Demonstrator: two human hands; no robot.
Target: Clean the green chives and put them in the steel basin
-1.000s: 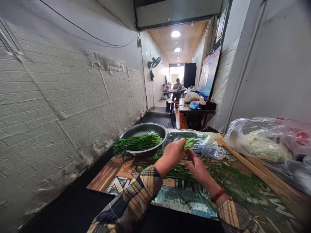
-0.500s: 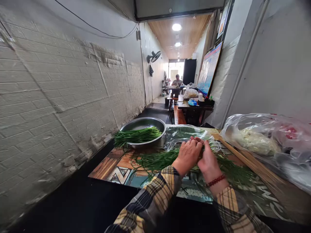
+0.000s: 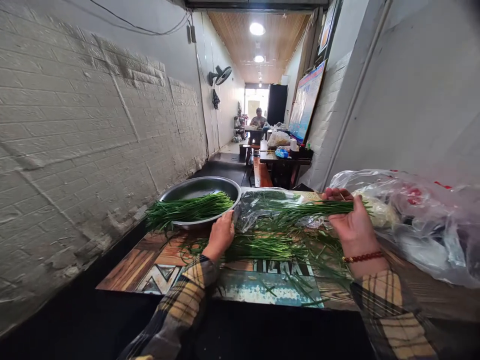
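Observation:
My right hand [image 3: 354,226] is raised at the right, palm up, with thumb and fingers closed round a bunch of garlic chives [image 3: 309,210] whose leaves trail to the left. My left hand [image 3: 220,236] has its fingers at the near right rim of a metal basin [image 3: 183,193] and appears to grip it. Inside the basin lies a pile of garlic chives [image 3: 200,206], leaves hanging over its left edge. More loose chives [image 3: 266,246] are spread on the patterned table [image 3: 150,257] between my hands. Behind them is a clear plastic bag [image 3: 248,218] with greens showing through it.
A large clear bag [image 3: 423,225] with pale contents sits at the table's right. A brick-patterned wall [image 3: 75,165] runs along the left. Farther back stand a bench [image 3: 261,172], a dark table [image 3: 279,156] with bags, and a seated person [image 3: 258,119].
My hands, together over the chives before, have parted. The left moved left to the basin; the right moved right, now showing a bunch of chives in it. The view has shifted right.

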